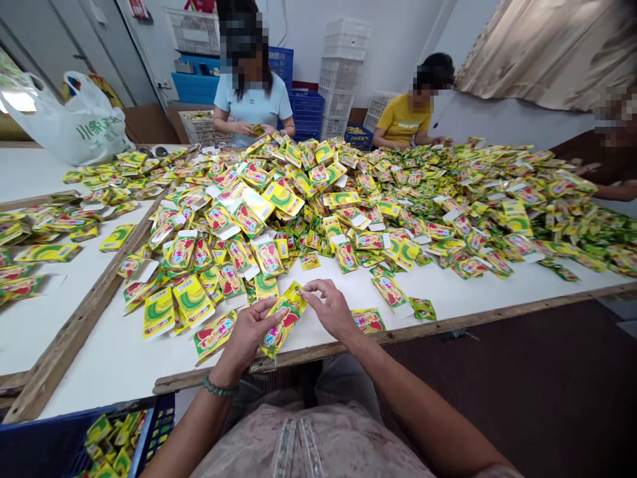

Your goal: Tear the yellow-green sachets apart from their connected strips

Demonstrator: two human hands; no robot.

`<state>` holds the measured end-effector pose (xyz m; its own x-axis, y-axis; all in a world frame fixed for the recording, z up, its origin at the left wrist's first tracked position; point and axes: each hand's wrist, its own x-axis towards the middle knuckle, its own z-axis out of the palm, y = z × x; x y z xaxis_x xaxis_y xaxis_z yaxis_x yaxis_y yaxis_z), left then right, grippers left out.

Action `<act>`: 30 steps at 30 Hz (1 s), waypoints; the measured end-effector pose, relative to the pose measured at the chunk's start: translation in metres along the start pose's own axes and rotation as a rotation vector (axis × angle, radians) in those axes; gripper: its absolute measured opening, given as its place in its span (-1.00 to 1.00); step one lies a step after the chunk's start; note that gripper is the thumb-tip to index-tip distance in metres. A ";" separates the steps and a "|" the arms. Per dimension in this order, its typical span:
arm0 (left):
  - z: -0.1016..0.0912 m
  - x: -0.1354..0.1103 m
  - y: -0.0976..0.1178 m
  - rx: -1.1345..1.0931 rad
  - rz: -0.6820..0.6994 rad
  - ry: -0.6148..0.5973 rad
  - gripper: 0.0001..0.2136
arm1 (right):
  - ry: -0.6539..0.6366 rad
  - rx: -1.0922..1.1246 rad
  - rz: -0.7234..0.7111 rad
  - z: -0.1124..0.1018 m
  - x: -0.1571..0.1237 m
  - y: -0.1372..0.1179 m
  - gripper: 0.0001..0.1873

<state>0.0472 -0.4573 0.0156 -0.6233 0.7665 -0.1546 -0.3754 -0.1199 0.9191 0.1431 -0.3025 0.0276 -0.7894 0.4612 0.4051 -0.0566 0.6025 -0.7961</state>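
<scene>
My left hand (247,335) grips the lower half of a yellow and green packet (283,320) near the front edge of the white table (124,352). My right hand (328,307) pinches the packet's top end, fingers closed on it. A large heap of the same yellow-green packets (348,192) covers the table just beyond my hands. More packets lie flat to the left of my left hand (192,302).
A blue crate (149,431) with packets sits below the table at lower left. A white plastic bag (74,126) stands at the far left. Two people sit across the table (253,99), (408,113), a third at the right edge (617,153). Stacked crates (343,73) line the back wall.
</scene>
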 end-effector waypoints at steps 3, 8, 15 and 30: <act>0.001 0.002 0.001 0.060 0.034 0.016 -0.59 | -0.032 -0.055 -0.060 -0.001 -0.001 -0.005 -0.91; 0.004 -0.003 0.003 0.004 -0.011 0.015 -0.61 | -0.124 -0.075 0.002 0.003 -0.005 -0.009 -0.79; -0.009 -0.011 0.007 -0.126 -0.124 0.073 -0.60 | -0.330 -0.088 -0.025 0.034 -0.002 -0.019 -0.72; -0.051 -0.022 0.035 0.002 -0.101 0.337 -0.60 | -0.308 0.047 -0.119 0.067 0.016 -0.032 -0.83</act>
<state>0.0127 -0.5108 0.0326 -0.7745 0.5231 -0.3556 -0.4455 -0.0520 0.8938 0.0912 -0.3576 0.0296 -0.9230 0.1662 0.3472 -0.1821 0.6060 -0.7743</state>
